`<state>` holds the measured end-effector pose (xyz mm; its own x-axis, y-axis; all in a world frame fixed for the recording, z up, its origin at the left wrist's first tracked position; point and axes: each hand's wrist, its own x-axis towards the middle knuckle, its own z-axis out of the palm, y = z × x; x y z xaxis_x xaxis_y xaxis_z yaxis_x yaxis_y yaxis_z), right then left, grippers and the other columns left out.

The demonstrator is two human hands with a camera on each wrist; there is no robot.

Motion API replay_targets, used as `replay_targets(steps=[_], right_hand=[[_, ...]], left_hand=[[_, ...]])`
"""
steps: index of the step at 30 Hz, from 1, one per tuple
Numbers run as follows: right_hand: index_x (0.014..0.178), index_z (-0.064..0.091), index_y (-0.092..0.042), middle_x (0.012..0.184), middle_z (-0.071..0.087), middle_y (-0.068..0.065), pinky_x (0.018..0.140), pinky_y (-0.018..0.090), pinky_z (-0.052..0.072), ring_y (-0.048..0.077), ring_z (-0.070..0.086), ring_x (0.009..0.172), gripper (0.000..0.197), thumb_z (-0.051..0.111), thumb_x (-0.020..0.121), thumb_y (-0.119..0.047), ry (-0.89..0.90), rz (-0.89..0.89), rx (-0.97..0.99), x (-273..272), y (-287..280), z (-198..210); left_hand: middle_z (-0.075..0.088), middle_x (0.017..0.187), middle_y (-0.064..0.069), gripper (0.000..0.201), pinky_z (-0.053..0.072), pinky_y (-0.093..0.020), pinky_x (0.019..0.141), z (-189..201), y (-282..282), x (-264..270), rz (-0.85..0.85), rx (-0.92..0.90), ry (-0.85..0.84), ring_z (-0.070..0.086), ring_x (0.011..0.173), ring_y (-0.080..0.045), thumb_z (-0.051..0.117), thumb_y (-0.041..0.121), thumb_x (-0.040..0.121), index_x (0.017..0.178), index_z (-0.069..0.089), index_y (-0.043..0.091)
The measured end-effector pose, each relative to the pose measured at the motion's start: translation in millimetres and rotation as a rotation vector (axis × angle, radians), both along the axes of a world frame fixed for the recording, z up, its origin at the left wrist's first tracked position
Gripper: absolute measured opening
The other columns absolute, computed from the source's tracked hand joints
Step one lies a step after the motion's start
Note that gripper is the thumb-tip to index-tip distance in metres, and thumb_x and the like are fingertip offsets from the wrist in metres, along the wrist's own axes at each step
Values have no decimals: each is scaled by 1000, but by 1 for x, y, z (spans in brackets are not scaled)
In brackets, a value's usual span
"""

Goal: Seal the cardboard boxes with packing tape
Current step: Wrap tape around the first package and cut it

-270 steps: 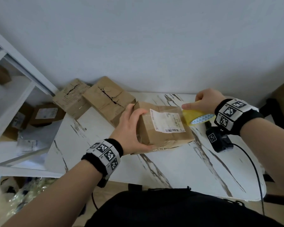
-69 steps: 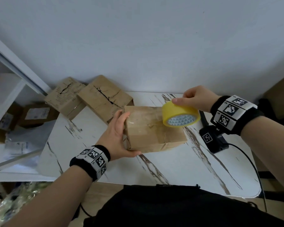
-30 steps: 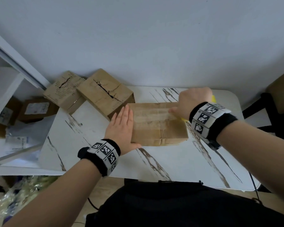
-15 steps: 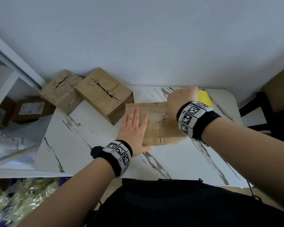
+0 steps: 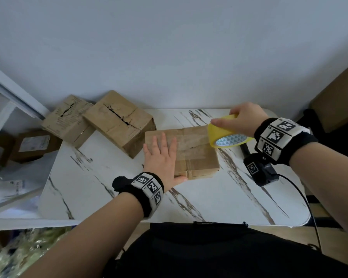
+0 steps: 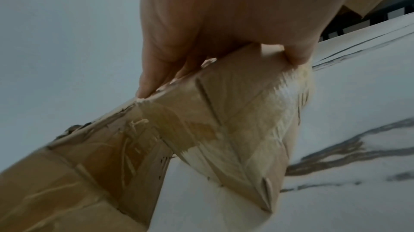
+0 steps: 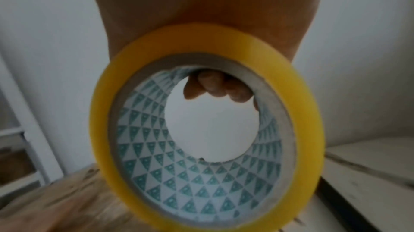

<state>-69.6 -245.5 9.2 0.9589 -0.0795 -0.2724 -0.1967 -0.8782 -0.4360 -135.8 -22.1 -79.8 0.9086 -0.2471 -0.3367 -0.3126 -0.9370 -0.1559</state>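
On the marble-patterned table [image 5: 209,197], two torn cardboard boxes [image 5: 100,121] sit at the back left. Just right of them lies the flat box [image 5: 197,151]; the left hand [image 5: 161,157] presses flat on its left end, fingers straight. Over the box's right end, the right hand [image 5: 243,119] grips the yellow tape roll [image 5: 227,135], fingers curled through its core.

Light: soft, even and cool; no hard shadows on the white marble-patterned table top [image 5: 209,197].
Glare: faint sheen on the brown cardboard box [image 6: 235,129] where clear tape covers it.
Distortion: wide-angle bowing of wall and table edges in the head view.
Blur: the yellow roll of packing tape [image 7: 298,112] is soft; both wrist views are smeared and dim.
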Motion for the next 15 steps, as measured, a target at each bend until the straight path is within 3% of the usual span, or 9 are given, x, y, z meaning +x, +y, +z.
replay_targets(steps=[3,5,7,11,15], right_hand=[[94,64,-6,89,59,6,78,33,47,27,58,96,66,59,73,-69,71,88,-151,6,-6,-1],[83,64,-9,80,59,3,69,30,45,26,60,86,68,57,69,-75,110,122,-309,8,-14,-8],[81,62,-12,83,61,3,65,28,43,23,58,79,69,54,68,-79,152,110,-389,2,-22,-21],[88,62,-13,86,62,3,66,28,45,23,58,81,70,48,71,-79,176,84,-386,-4,-22,-49],[85,60,-13,80,60,2,66,28,46,23,59,81,70,47,70,-80,212,81,-390,1,-21,-55]], left_hand=[[-16,153,-28,119,11,-60,113,1,1,3,-14,27,6,-2,142,-47,30,85,74,145,-23,6],[-17,153,-28,119,12,-60,114,1,1,3,-18,47,17,-2,142,-47,28,85,73,145,-23,5],[-17,152,-29,119,13,-59,114,0,-1,4,-23,67,20,-2,142,-47,27,85,73,144,-23,5],[-18,153,-28,118,12,-59,114,-1,-1,4,-15,93,34,-3,142,-47,27,85,73,145,-23,6],[-19,153,-26,117,9,-59,115,-1,-2,4,-3,92,48,-6,143,-45,28,85,73,146,-23,9]])
